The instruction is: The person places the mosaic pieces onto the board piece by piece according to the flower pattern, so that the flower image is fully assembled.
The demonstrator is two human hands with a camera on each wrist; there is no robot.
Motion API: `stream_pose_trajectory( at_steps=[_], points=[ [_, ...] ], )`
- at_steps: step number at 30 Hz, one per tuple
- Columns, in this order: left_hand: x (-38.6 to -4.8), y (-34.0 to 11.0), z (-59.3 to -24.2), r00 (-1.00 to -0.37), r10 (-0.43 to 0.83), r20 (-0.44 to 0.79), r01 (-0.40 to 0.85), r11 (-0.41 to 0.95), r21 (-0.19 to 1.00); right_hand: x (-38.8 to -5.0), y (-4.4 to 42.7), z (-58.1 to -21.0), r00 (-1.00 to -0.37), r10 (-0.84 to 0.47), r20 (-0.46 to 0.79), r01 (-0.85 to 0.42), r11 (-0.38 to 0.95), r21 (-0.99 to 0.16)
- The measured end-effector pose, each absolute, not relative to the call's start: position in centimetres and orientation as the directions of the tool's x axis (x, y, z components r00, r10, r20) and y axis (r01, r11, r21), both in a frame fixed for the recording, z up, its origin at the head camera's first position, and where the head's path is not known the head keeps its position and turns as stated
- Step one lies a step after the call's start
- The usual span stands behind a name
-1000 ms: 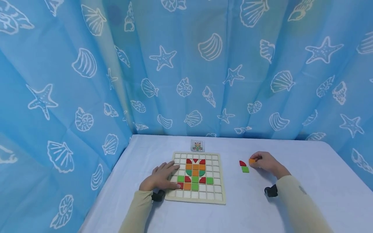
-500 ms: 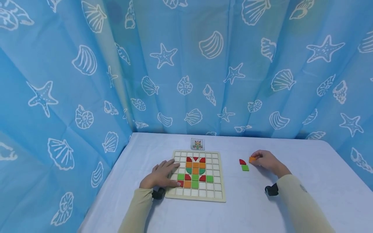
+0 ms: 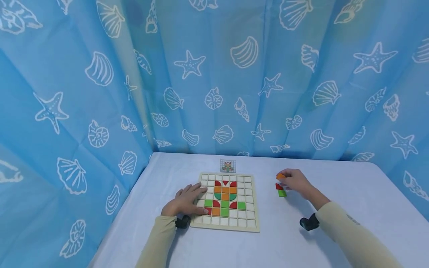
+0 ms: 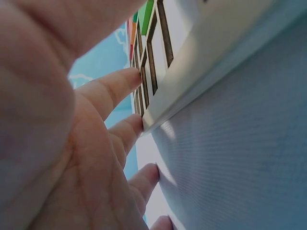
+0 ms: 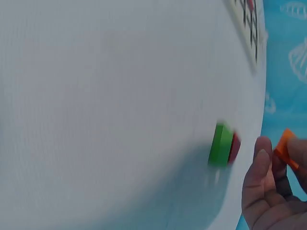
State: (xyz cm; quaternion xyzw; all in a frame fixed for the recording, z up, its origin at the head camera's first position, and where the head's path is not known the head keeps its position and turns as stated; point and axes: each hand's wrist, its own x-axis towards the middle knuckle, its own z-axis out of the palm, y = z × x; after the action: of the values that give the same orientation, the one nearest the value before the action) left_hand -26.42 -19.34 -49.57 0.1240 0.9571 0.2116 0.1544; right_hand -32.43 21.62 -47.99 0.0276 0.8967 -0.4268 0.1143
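Observation:
My right hand pinches an orange square tile above the tabletop. Just below it on the cloth lie a red quarter-round tile and a green square tile, side by side. My left hand rests with spread fingers on the left edge of the wooden grid board. Its thumb touches a red tile near the board's lower left. Red, orange and green tiles fill several middle cells of the board. In the left wrist view, some fingertips meet the board's rim and others reach the cloth.
A small pattern card lies behind the board, printed with a coloured figure on a grid. White cloth covers the table. A blue curtain with shells and starfish hangs behind and at the left.
My right hand has lifted the orange tile off the cloth and carried it left, over the red and green tiles. The left hand stays in place on the board.

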Motion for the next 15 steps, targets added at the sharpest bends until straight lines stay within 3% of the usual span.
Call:
stream_pose_trajectory(
  at_steps=[15],
  points=[
    [-26.4,-19.4,-49.4,-0.914,0.330,-0.235,0.200,0.873,0.444,-30.7,16.2,-47.9,-0.990,-0.073,-0.120,0.056,0.582,-0.811]
  ],
)
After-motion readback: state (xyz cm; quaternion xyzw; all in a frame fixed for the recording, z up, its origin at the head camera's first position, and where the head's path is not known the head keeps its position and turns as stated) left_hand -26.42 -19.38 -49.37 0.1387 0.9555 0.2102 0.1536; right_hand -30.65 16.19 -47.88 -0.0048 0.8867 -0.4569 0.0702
